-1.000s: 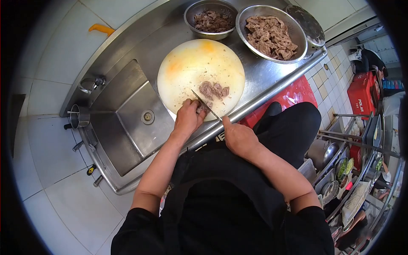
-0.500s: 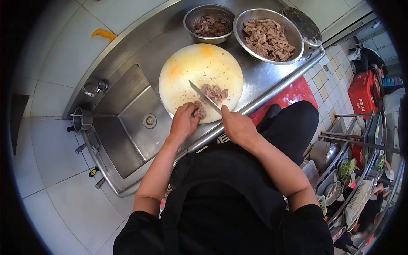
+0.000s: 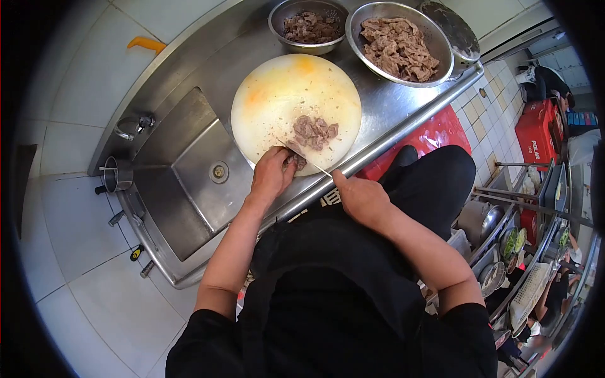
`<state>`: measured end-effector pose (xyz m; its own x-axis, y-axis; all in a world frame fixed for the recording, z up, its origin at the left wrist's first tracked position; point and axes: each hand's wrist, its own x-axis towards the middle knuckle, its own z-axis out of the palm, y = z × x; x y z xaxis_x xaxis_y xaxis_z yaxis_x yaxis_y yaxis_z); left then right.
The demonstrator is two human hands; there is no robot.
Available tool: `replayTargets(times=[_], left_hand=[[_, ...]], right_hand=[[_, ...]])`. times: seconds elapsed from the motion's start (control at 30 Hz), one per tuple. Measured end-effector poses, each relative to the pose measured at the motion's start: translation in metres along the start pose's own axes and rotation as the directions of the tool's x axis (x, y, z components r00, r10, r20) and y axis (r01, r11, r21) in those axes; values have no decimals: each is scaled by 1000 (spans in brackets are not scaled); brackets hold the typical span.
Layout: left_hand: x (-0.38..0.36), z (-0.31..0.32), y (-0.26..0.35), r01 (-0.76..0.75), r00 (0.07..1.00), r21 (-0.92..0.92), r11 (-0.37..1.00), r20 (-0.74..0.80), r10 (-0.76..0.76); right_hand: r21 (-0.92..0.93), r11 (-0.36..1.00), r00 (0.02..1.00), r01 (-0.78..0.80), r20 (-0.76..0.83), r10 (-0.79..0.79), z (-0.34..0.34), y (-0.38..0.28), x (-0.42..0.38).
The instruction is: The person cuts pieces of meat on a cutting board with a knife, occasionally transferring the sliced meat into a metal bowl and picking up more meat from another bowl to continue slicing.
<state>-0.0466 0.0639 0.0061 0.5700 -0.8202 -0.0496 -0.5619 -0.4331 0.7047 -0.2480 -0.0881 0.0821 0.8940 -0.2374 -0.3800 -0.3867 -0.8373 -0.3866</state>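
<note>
A round, pale cutting board (image 3: 271, 101) with yellow-orange stains lies on the steel counter. On it is a pile of cut brown meat (image 3: 314, 132). At the board's near edge, my left hand (image 3: 273, 172) has bent fingers pressed on a small piece of meat (image 3: 299, 162). My right hand (image 3: 360, 196) is closed round the handle of a knife (image 3: 314, 165), which hides most of the handle. The blade slants up and left to the meat beside my left fingertips.
Two metal bowls of meat, a smaller one (image 3: 287, 43) and a larger one (image 3: 449, 53), stand beyond the board. A sink (image 3: 189, 189) lies at left, with a faucet (image 3: 129, 128). Red crates (image 3: 535, 135) and shelves with pots are at right.
The knife blade has moved down and toward my left hand, away from the cut pile, and now shows edge-on. The whole view has shifted slightly.
</note>
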Motion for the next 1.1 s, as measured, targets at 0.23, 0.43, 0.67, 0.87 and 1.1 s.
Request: replayTargets(times=[0.23,0.43,0.67,0.87,1.1], left_hand=[[-6,-1,-3,-56,997,-18,998,-61,54],[-13,1,-9,-47,996,21,999,-79,48],[-9,6,-9,-54,990,24,998,-129,57],[-9,6,-9,-63,989,17,998,-130,65],[-17,4,-9,-89,988,9,996,-128,90]], right_hand=[[50,999,999,9,-47,-6,3,-8,53],[43,999,997,4,-81,-1,-14,-19,12],[5,1000,1000,-24,-3,24,-15,-14,-20],[10,1000,999,-24,45,24,-4,-15,0],[135,991,998,14,-57,-6,10,-3,56]])
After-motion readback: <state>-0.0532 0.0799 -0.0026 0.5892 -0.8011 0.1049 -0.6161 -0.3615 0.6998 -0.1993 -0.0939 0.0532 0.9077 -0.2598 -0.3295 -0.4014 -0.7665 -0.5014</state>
